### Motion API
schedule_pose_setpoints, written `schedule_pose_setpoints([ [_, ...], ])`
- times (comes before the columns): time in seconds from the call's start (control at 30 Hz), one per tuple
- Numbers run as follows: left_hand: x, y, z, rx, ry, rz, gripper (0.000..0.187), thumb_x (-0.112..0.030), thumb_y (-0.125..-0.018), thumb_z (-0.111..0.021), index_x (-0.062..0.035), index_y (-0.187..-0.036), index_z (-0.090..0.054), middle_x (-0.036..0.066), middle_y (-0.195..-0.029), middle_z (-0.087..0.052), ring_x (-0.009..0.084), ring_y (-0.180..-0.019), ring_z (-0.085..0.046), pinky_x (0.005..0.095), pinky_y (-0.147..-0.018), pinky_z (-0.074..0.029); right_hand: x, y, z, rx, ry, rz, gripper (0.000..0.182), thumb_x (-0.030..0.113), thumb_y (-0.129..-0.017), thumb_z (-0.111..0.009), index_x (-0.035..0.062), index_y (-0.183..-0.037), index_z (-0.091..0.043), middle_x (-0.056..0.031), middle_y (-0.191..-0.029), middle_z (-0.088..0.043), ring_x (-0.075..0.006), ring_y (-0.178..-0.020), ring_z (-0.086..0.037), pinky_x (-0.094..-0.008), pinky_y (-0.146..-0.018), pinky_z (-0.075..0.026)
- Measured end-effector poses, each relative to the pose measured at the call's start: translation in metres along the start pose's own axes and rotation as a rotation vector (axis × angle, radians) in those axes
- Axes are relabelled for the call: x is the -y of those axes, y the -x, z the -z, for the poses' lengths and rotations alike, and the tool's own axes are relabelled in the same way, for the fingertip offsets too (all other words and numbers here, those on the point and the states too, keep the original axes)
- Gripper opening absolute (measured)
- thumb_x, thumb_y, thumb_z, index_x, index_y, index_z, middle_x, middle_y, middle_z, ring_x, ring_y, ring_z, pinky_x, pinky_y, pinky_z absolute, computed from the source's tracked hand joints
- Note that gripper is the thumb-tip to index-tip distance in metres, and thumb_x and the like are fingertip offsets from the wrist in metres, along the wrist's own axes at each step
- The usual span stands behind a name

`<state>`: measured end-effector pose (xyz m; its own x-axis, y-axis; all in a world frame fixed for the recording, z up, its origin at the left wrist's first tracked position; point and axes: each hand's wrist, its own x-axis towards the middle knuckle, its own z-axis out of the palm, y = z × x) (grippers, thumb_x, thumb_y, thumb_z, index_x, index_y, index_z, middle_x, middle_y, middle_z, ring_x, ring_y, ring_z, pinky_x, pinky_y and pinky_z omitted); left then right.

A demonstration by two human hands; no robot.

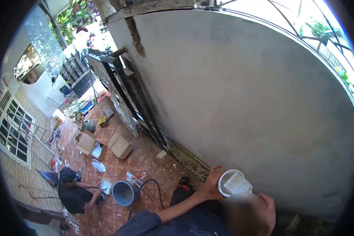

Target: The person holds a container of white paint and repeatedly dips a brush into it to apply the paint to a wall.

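Observation:
Neither of my hands shows in the head view. I look down from high up along a grey plastered wall (244,98). Directly below me stands a co-worker in a dark shirt (192,224). That person's hand (211,185) grips the rim of a white tub (233,183), raised beside the wall. Their other hand (270,208) is up at the right of the tub.
A black metal gate (133,98) leans against the wall's left end. On the tiled floor are a grey bucket (124,192), a black cable (153,188), cardboard boxes (120,145) and a tray (106,185). A second person (72,192) crouches there. A ladder (35,133) stands left.

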<state>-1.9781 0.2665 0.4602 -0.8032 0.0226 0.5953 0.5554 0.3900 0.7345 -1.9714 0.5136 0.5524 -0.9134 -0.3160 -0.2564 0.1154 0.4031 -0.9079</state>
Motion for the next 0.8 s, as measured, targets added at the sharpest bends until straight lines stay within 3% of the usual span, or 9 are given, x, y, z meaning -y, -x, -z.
schedule_pose_setpoints([
  [0.07, 0.002, -0.003, 0.009, -0.029, -0.018, -0.004, 0.063, -0.024, -0.058, -0.086, -0.0033, -0.112, -0.06, 0.012, -0.106, -0.065, 0.027, -0.095, -0.064, 0.0482, -0.1, -0.035, 0.013, -0.006, -0.005, 0.034, -0.156, -0.07, 0.01, 0.009, -0.083, -0.06, -0.0008, -0.08, -0.057, 0.0027, -0.062, -0.051, -0.0023, -0.056, -0.04, -0.0218, -0.049, -0.03],
  [0.4, 0.03, -0.017, 0.046, -0.024, 0.009, 0.0, 0.068, -0.025, -0.055, -0.087, -0.0029, -0.113, -0.06, 0.013, -0.109, -0.063, 0.0275, -0.1, -0.062, 0.0494, -0.101, -0.034, 0.021, -0.04, -0.038, 0.064, -0.219, -0.09, 0.012, 0.01, -0.084, -0.058, -0.0007, -0.08, -0.057, 0.0027, -0.062, -0.049, -0.0034, -0.054, -0.041, -0.0219, -0.049, -0.03],
  [0.7, 0.063, -0.031, 0.076, -0.018, 0.082, -0.009, 0.069, -0.025, -0.055, -0.087, -0.0029, -0.114, -0.059, 0.012, -0.11, -0.063, 0.0274, -0.1, -0.062, 0.0484, -0.1, -0.036, 0.032, -0.059, -0.082, -0.092, -0.234, -0.048, 0.015, 0.015, -0.085, -0.059, 0.0015, -0.082, -0.055, 0.0027, -0.063, -0.048, -0.0023, -0.05, -0.039, -0.0194, -0.043, -0.025],
  [0.8, 0.076, -0.041, 0.088, 0.037, 0.08, -0.071, 0.07, -0.028, -0.055, -0.087, -0.0038, -0.115, -0.058, 0.011, -0.11, -0.063, 0.0268, -0.102, -0.061, 0.0478, -0.101, -0.035, 0.035, -0.063, -0.093, -0.192, -0.328, -0.157, 0.012, 0.01, -0.085, -0.059, -0.0008, -0.081, -0.057, 0.0013, -0.065, -0.05, -0.0053, -0.057, -0.042, -0.0229, -0.051, -0.033],
])
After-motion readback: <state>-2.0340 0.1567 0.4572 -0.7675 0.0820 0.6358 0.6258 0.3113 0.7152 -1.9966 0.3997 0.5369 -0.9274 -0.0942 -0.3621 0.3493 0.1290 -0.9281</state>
